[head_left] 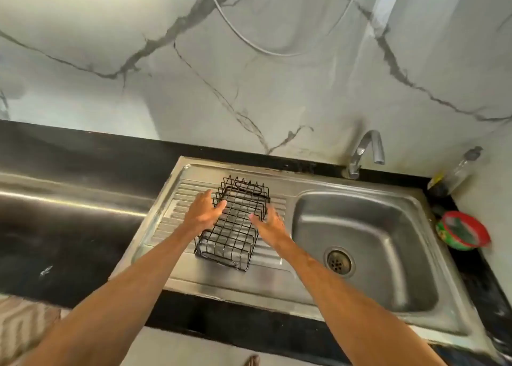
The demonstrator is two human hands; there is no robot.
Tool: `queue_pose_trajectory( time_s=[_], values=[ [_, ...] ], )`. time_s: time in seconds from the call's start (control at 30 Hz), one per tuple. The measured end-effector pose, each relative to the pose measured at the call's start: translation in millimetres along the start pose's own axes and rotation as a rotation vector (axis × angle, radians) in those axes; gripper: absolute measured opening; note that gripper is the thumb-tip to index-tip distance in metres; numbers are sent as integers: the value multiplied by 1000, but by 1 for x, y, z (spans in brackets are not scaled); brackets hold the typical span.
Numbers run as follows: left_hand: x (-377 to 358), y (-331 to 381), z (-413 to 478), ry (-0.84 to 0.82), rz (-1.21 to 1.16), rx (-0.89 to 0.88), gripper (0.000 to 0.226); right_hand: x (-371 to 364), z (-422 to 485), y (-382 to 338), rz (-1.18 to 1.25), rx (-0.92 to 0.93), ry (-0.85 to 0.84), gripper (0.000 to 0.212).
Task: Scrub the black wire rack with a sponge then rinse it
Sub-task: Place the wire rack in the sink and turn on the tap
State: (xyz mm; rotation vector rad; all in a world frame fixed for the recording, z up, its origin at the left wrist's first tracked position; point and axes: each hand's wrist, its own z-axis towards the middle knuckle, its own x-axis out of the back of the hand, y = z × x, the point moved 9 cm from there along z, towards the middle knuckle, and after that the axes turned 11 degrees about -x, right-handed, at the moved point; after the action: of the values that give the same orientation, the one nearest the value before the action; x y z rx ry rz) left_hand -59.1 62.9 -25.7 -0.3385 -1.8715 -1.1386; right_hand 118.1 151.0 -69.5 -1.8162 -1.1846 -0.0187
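the black wire rack [235, 227] lies on the sink's ribbed drainboard [169, 219], left of the basin [360, 227]. the left hand [203, 213] and right hand [270, 224] flank it, fingers straight, grasping nothing. a loose, uneven lift could tilt it or snag fingertips in the wires.

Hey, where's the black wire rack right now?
In the head view, the black wire rack lies on the ribbed steel drainboard, left of the basin, between the left hand and the right hand.
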Motion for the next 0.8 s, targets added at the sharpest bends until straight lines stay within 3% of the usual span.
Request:
queue_pose_trajectory(
  time_s=[0.13,0.23,0.43,0.53,0.63,0.8],
  values=[
    [-20,-11,9,-142,-120,58,80,-19,14,7,149,-113,-72,99],
    [-23,-18,20,-140,-159,103,84,-18,18,5,198,-90,-9,86],
    [-31,-17,27,-56,-159,67,68,0,20,3,150,-74,62,56],
    [-37,10,20,23,-174,43,58,31,17,12,161,-20,82,62],
    [-56,55,13,93,-224,16,53,76,7,37,225,-10,87,54],
    [-122,139,5,87,-352,-11,52,165,-10,100,236,-47,140,63]
  ],
)
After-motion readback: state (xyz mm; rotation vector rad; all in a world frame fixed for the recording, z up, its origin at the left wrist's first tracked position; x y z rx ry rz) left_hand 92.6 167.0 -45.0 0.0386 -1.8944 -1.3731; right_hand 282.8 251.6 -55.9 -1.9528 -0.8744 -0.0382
